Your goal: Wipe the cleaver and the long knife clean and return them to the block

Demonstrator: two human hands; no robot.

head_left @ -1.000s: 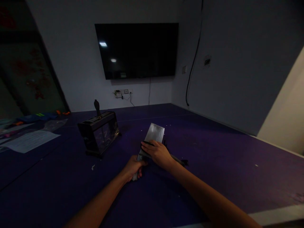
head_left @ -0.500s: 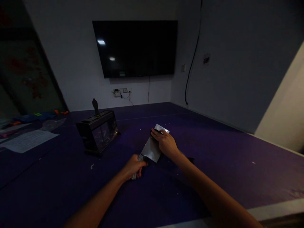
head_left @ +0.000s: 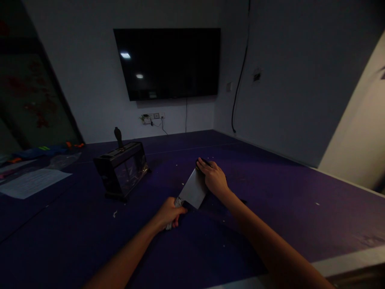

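A cleaver [head_left: 192, 190] with a broad shiny blade lies slanted over the purple surface, its handle towards me. My left hand [head_left: 169, 212] is closed around the handle, which looks pale and wrapped, with its end showing below the fist. At the blade's far end, my right hand [head_left: 215, 180] presses a small black object [head_left: 205, 161] against the metal. Only the black object's edge shows past the fingers, so its kind cannot be made out. The fingers hide the blade's far corner.
Left of the hands stands a black knife block [head_left: 123, 166] with clear sides and one dark handle sticking up. A printed sheet [head_left: 33, 182] and a clear plastic bag [head_left: 64, 160] lie farther left. White scraps [head_left: 114, 214] dot the purple surface [head_left: 270, 192]. A television [head_left: 168, 64] hangs behind.
My right hand has slid with the black object away from me along the blade to its far end. My left hand keeps its hold on the handle. The view has shifted slightly.
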